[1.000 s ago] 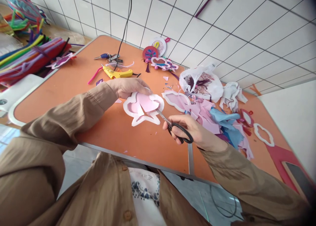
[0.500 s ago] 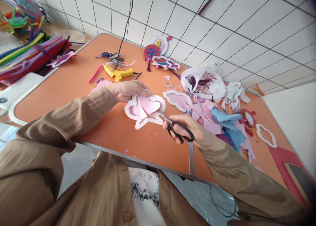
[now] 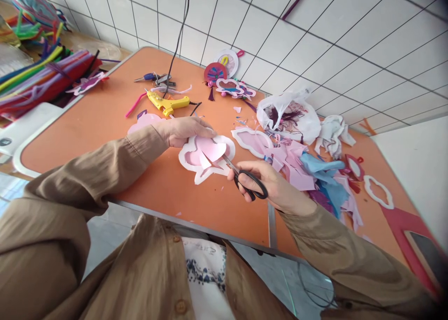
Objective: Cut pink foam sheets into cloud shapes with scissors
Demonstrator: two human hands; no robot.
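My left hand (image 3: 191, 129) pinches the upper edge of a pink and white cloud-shaped cutout (image 3: 196, 157) above the orange table. A slit runs through its pink middle, and a flap of pink stands up beside it. My right hand (image 3: 261, 180) has its fingers through the black handles of the scissors (image 3: 255, 184). The blades reach the right part of the cutout, their tips partly hidden at the pink flap. Right of the cutout lies another white-edged pink piece (image 3: 252, 142).
A yellow glue gun (image 3: 170, 103) with a cord lies behind my left hand. Pink and blue scraps (image 3: 290, 163) and a white plastic bag (image 3: 289, 117) are at the right. Pipe cleaners (image 3: 45, 82) lie far left, a phone (image 3: 425, 252) at the right edge.
The scissors' handles have moved slightly left and come closer together with my right hand. The cutout has shifted a little to the right and down.
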